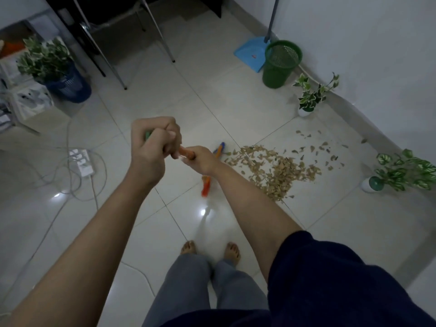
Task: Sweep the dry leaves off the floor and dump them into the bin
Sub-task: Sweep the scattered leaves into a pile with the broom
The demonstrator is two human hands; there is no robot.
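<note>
Both hands are wrapped around the handle of a broom (186, 153) — the left hand (151, 147) higher up, fingers curled tight over the green end of the stick, the right hand (200, 159) lower down, gripping the orange part just below it. The two hands sit almost touching one another. The broom's head, orange with a bit of blue, is blurred and partly hidden behind the right forearm, down on the white tiled floor (153, 74) just left of the dry leaves (276, 168). Those leaves lie in a loose tan heap to the right of the hands, thickest in the middle and thinning into scattered bits toward the wall. The green mesh bin (280, 64) stands upright against the wall well beyond the heap, with a blue dustpan (250, 53) resting just beside it on its left; a small reddish label shows on the dustpan, too small to read. Two potted plants with variegated leaves stand along the wall — one (311, 95) between the bin and the heap, another (401, 171) to the right of the leaves. A third plant in a dark blue basket (68, 86) stands far left, and a white power strip (82, 161) with trailing cables lies on the floor to the left of the hands. No writing anywhere can be made out.
</note>
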